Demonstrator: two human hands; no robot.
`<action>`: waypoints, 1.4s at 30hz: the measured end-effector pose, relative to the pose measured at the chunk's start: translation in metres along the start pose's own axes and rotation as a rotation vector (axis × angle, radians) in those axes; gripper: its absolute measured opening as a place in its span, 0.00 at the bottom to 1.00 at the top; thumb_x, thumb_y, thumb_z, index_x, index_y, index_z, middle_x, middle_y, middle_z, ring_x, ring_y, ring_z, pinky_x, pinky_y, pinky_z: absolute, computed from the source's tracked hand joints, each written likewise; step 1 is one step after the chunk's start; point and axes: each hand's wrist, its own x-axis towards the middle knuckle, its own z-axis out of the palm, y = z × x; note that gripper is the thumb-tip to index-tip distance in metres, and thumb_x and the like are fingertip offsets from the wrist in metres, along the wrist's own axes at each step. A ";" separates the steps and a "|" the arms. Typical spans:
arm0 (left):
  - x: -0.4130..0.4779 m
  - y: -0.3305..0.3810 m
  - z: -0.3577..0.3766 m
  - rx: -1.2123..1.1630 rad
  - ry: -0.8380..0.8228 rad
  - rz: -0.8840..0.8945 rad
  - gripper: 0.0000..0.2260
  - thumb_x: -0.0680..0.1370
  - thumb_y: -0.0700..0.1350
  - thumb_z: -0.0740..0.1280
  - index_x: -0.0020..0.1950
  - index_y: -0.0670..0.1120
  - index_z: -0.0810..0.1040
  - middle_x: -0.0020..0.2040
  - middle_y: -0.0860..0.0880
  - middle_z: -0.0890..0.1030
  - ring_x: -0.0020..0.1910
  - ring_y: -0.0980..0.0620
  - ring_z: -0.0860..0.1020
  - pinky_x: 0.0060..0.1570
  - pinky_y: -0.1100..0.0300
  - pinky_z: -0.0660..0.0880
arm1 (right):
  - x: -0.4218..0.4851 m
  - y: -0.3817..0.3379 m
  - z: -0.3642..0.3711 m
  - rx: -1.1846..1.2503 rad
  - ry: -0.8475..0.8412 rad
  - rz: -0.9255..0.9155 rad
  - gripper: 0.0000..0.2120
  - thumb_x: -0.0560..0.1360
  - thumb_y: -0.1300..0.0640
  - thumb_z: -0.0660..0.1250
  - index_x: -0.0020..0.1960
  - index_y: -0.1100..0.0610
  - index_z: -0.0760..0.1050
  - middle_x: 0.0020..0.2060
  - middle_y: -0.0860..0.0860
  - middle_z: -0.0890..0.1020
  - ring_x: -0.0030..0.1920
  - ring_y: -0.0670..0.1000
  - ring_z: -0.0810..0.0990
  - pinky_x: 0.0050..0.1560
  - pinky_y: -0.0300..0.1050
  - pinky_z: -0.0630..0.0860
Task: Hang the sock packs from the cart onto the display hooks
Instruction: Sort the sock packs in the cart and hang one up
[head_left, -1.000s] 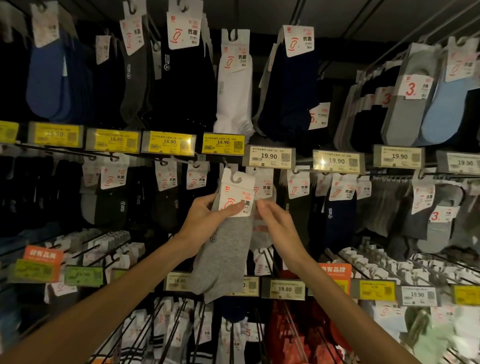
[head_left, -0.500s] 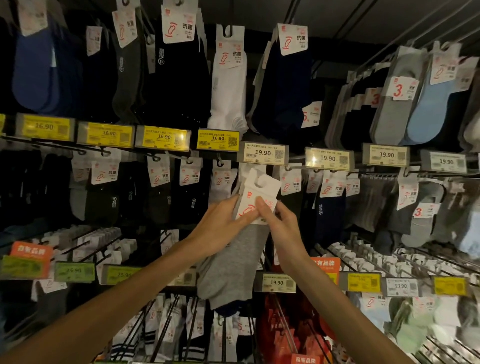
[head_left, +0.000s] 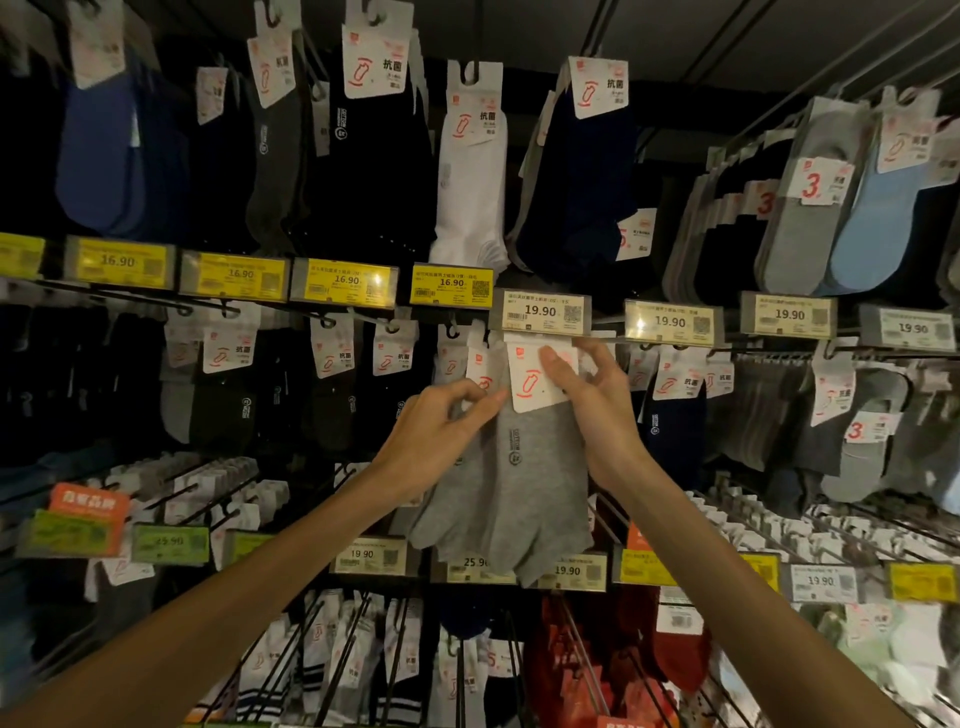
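One grey sock pack (head_left: 524, 467) sits dead centre of the view, up against the display, with its white card header (head_left: 535, 379) tucked right under the 19.90 price tag (head_left: 545, 312) at 12 o'clock from it. I can't make out whether the header's hole is on a hook, since the tag hides that bit. The right hand (head_left: 592, 410) comes in from 4 o'clock and pinches the header, thumb flat on the front of the card and fingers curled round behind. The left hand (head_left: 441, 436) comes in from 8 o'clock and pinches the pack's left edge just below the card, thumb and forefinger closed together. Another grey pack (head_left: 457, 499) hangs just behind it, peeking out at 8 o'clock. Further out, a white sock pack (head_left: 470, 171) hangs at 11 o'clock on the row above, with a navy pack (head_left: 582, 192) beside it at 1 o'clock. A yellow 16.90 tag (head_left: 451, 285) is at 10 o'clock, and red socks (head_left: 623, 649) are low down at 5 o'clock.
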 end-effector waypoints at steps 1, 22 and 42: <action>0.001 0.003 0.000 -0.040 0.014 0.010 0.13 0.79 0.58 0.64 0.42 0.53 0.82 0.45 0.54 0.85 0.47 0.54 0.82 0.52 0.51 0.79 | 0.003 -0.004 0.003 -0.002 -0.007 -0.024 0.17 0.76 0.57 0.70 0.64 0.55 0.72 0.53 0.52 0.85 0.52 0.50 0.85 0.47 0.44 0.82; 0.008 0.008 0.001 -0.340 0.057 -0.063 0.13 0.78 0.52 0.69 0.46 0.41 0.83 0.48 0.50 0.85 0.53 0.53 0.82 0.57 0.55 0.78 | 0.015 -0.016 0.000 -0.006 -0.058 -0.002 0.18 0.76 0.64 0.69 0.65 0.55 0.73 0.55 0.52 0.84 0.54 0.51 0.84 0.52 0.47 0.82; 0.010 0.006 0.001 -0.463 0.083 -0.174 0.17 0.78 0.53 0.69 0.51 0.38 0.82 0.49 0.48 0.85 0.50 0.55 0.83 0.46 0.65 0.75 | 0.024 -0.021 0.009 -0.004 0.015 0.025 0.13 0.75 0.67 0.69 0.55 0.53 0.78 0.49 0.50 0.85 0.48 0.47 0.85 0.43 0.41 0.82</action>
